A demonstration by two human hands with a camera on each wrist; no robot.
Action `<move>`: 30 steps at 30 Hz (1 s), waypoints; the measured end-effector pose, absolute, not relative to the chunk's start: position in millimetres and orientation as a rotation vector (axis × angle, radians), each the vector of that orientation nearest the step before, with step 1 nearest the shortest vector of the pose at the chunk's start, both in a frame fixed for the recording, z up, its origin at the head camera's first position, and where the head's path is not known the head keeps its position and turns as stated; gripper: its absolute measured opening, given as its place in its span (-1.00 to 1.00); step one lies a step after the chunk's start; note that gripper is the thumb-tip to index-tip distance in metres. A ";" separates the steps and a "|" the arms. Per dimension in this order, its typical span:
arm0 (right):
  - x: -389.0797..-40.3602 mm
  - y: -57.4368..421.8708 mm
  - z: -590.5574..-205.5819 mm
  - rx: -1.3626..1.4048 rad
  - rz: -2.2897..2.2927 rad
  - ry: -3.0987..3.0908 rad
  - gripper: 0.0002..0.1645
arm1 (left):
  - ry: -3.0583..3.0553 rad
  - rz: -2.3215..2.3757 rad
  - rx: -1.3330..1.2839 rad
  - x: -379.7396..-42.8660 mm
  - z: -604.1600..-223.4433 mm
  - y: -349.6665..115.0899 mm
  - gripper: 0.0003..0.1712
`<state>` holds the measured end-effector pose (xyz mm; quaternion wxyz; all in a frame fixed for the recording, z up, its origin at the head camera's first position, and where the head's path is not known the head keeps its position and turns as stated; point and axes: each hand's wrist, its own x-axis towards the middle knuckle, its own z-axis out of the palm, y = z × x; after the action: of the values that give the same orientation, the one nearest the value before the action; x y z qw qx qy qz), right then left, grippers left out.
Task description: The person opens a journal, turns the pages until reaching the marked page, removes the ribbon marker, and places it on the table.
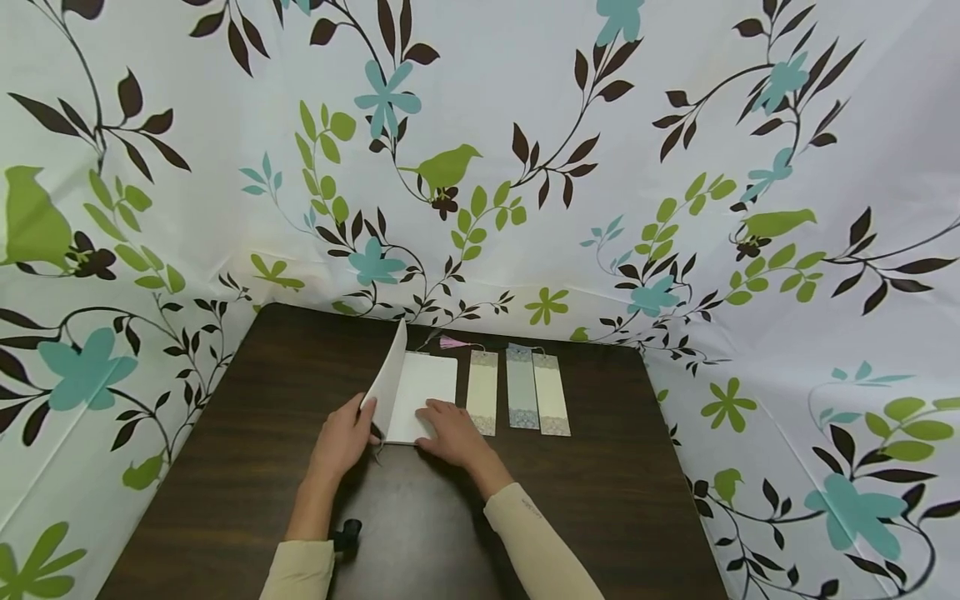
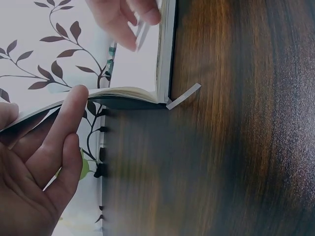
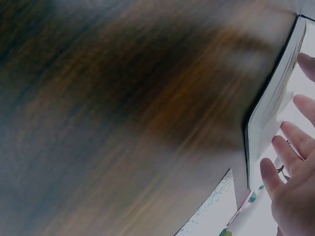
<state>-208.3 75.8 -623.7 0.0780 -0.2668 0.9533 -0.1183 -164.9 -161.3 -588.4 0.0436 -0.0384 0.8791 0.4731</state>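
An open notebook [image 1: 426, 383] with blank white pages and a dark cover lies near the middle of the table. My left hand [image 1: 341, 442] grips its left side, the raised cover [image 2: 129, 102] and a sheaf of pages, with the thumb on the page side and the fingers behind. That half stands tilted up from the spine. My right hand [image 1: 453, 435] is at the lower part of the right-hand page, its fingers loosely spread and pinching nothing. A thin grey ribbon [image 2: 184, 96] sticks out at the bottom of the spine.
To the right of the notebook lie a cream bookmark [image 1: 482, 390] with a pink tassel [image 1: 453, 342], a blue-grey bookmark [image 1: 522, 385] and another cream bookmark [image 1: 552, 396]. The dark wooden table [image 1: 615, 483] backs onto a hanging patterned cloth [image 1: 540, 242].
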 end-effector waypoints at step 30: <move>-209.5 81.5 -627.0 -0.986 -0.211 2.876 -0.77 | 2.708 1.456 -0.124 -163.7 -591.3 -163.1 -0.42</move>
<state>-209.5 81.5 -627.0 0.0472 -0.3232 0.9426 -0.0693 -163.7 -163.1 -591.3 0.0321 -0.0401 0.8797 0.4728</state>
